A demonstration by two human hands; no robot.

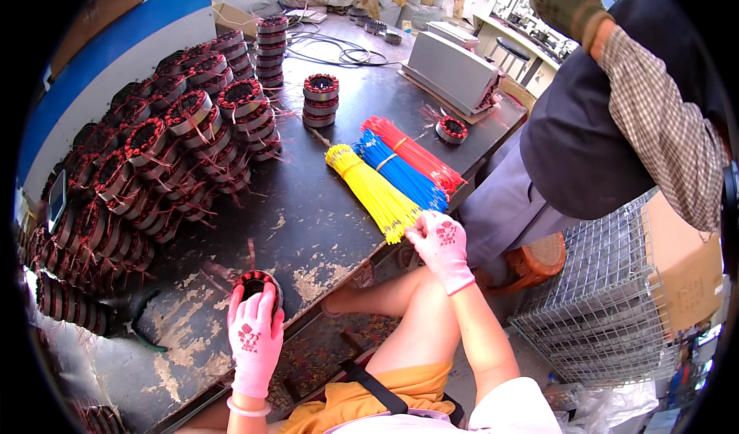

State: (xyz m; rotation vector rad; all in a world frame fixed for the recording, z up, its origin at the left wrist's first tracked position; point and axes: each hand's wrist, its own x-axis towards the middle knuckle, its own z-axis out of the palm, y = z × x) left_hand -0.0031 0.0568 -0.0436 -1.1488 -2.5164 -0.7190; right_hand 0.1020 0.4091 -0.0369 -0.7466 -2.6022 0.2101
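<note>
My left hand [254, 340], in a pink glove, is closed around a motor stator [266, 277], a ring with dark red windings and loose leads, at the table's front edge. My right hand [444, 248], also in a pink glove, is at the near ends of the yellow wire bundle [372, 192] and the blue wire bundle [400, 171]. Its fingertips are pinched together; what they hold is too small to make out. A red wire bundle [416, 155] lies beyond the blue one. Bands hold the bundles.
Many stators [165, 145] are piled at the left of the dark worn table [265, 203]. A short stator stack [320, 99] and a single stator [451, 130] stand farther back, near a grey box [450, 72]. Another person [593, 126] stands at right, beside a wire cage [596, 295].
</note>
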